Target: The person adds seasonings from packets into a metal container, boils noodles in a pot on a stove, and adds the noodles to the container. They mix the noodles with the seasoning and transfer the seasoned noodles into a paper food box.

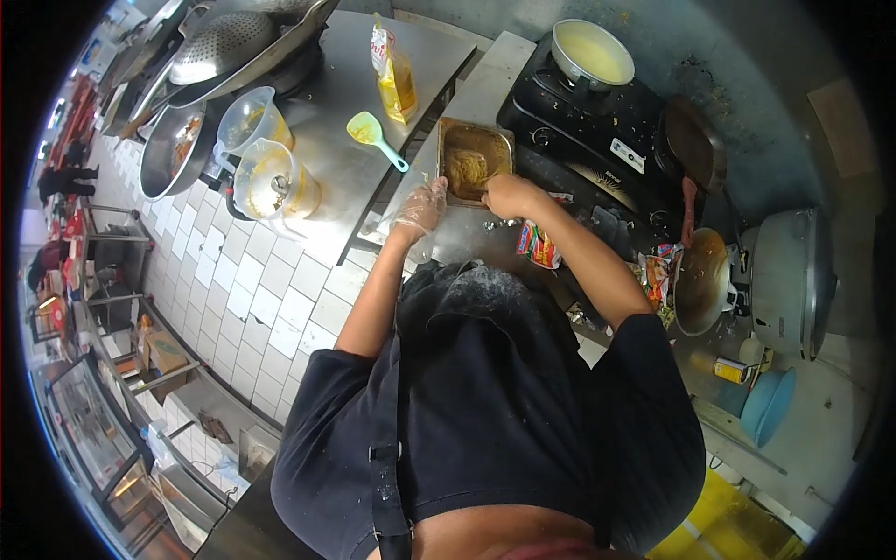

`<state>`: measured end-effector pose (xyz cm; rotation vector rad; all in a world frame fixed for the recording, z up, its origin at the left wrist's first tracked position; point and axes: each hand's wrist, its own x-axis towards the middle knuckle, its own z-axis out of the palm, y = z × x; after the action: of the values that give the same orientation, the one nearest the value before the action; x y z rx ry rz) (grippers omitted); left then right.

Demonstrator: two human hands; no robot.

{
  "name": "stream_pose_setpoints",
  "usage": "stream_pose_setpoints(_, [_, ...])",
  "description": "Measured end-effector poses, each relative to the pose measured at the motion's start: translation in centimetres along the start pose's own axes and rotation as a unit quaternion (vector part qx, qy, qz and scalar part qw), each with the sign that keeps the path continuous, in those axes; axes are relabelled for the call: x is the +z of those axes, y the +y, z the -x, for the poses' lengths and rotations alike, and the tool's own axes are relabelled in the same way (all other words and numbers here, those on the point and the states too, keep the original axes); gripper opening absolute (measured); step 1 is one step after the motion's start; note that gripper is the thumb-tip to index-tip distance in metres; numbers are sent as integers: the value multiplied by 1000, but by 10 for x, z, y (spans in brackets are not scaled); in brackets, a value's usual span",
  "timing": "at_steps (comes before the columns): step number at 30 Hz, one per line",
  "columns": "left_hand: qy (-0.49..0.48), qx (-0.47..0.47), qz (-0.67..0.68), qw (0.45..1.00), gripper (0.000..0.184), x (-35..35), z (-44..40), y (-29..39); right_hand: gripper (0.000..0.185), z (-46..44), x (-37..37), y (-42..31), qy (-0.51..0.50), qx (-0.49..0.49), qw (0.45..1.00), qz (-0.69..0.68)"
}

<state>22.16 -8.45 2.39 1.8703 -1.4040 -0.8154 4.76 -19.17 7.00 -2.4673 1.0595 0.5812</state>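
Observation:
A rectangular metal food pan (450,131) stands on the counter in front of me, with a brownish-yellow mixture (467,173) in its bottom. My left hand (423,211), in a clear plastic glove, grips the pan's near left corner. At the near right corner, my right hand (512,195) is closed with its fingertips over the pan's inside. What those fingers hold is hidden by the hand. Left of the pan lies a pale green ladle (366,129) with a light blue handle end and yellow residue. A yellow pouch (396,84) stands behind it.
A black portable stove (569,121) carries a pot of pale yellow liquid (595,53). Two plastic measuring jugs (280,187) (250,121) and a steel bowl (171,159) sit left. Colourful packets (539,247), a frying pan (702,280) and a large pot (789,285) are right.

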Motion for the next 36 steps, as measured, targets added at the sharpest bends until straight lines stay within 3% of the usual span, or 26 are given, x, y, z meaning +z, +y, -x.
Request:
stream_pose_setpoints(2, [-21,-8,-12,1000,51,-5,-1,1,32,-5,13,12,11,-29,998,-52])
stream_pose_setpoints(4, [-41,-13,-26,999,52,-8,-4,-1,37,-4,30,23,102,-39,961,-255])
stream_pose_setpoints(5, [-27,-1,-37,999,52,-7,-2,-2,37,-3,36,28,104,-38,961,-255])
stream_pose_setpoints(7, [-8,9,-45,999,53,-4,-4,-7,35,6,40,36,54,4,915,-400])
stream_pose_setpoints(8, [-20,-15,-56,998,53,-3,-6,-11,35,12,40,46,52,3,916,-397])
stream_pose_setpoints(10, [-34,-41,-67,996,54,-2,-2,-22,36,35,31,56,143,-2,970,-195])
stream_pose_setpoints(12, [-18,-17,-48,999,54,0,4,-30,34,90,-12,33,123,156,980,-31])
stream_pose_setpoints(15, [-17,-23,-58,998,53,-2,7,-28,31,134,-36,31,131,163,977,-45])
stream_pose_setpoints(20, [-25,-23,-55,998,50,3,0,-26,29,122,-40,23,205,121,970,-43])
stream_pose_setpoints(22, [-59,-125,94,986,49,4,1,-28,28,104,-24,22,241,101,964,-56])
stream_pose_setpoints(26, [9,-99,117,988,47,9,11,-54,28,95,19,47,268,38,963,4])
stream_pose_setpoints(27, [19,-155,189,969,46,3,20,-45,28,114,14,44,271,67,960,-34])
stream_pose_setpoints(30, [39,-191,257,946,47,-19,57,-43,33,168,10,48,261,157,947,-101])
stream_pose_setpoints(33, [75,-254,244,933,50,-14,94,-91,33,200,38,86,246,159,955,-52])
stream_pose_setpoints(36, [129,-306,256,908,55,-6,146,-129,39,210,64,126,268,249,919,-145])
